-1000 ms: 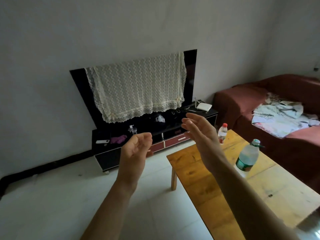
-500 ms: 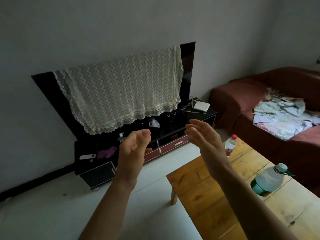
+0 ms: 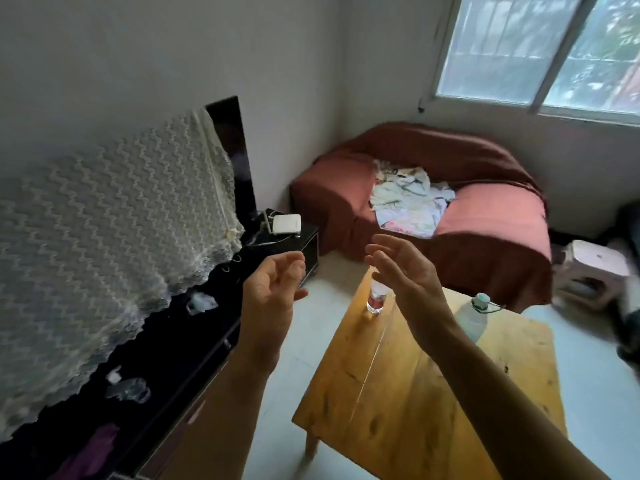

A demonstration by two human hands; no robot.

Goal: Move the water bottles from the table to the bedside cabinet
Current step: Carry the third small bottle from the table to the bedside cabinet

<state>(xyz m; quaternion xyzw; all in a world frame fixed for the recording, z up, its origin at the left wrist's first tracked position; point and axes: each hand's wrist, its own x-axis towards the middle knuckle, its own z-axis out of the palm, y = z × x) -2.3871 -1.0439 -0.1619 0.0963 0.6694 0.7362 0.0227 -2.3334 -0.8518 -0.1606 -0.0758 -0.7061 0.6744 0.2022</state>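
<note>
A lace cloth (image 3: 104, 258) drapes over a black TV (image 3: 228, 133) on the left and fills that side of the view. A sofa (image 3: 485, 188) under a red cover stands in the far corner, below a window (image 3: 540, 46). A wooden table (image 3: 415, 410) sits in the lower middle, on a pale floor, with its far end near the sofa. A black stand (image 3: 194, 368) runs under the TV, with small bits scattered on its top, too blurred to name.

A heap of pale clothes (image 3: 408, 199) lies on the sofa seat. A pink stool (image 3: 592, 268) stands at the right edge, beside the sofa.

Both bottles are upright on the table's far end, apart from each other. The big bottle (image 3: 472, 317), clear with a green cap, stands toward the far right corner, partly behind the right forearm. The small bottle (image 3: 376, 299), with a red label, stands near the far left corner.

Both hands are raised in the air, palms facing each other, holding nothing. The left hand (image 3: 273, 289) is over the floor between stand and table, its fingers loosely curled. The right hand (image 3: 405, 268) has its fingers nearly straight and close together; it hides the small bottle's top, and I cannot tell whether it touches it.

A white box (image 3: 286, 224) lies on the stand's far end.
</note>
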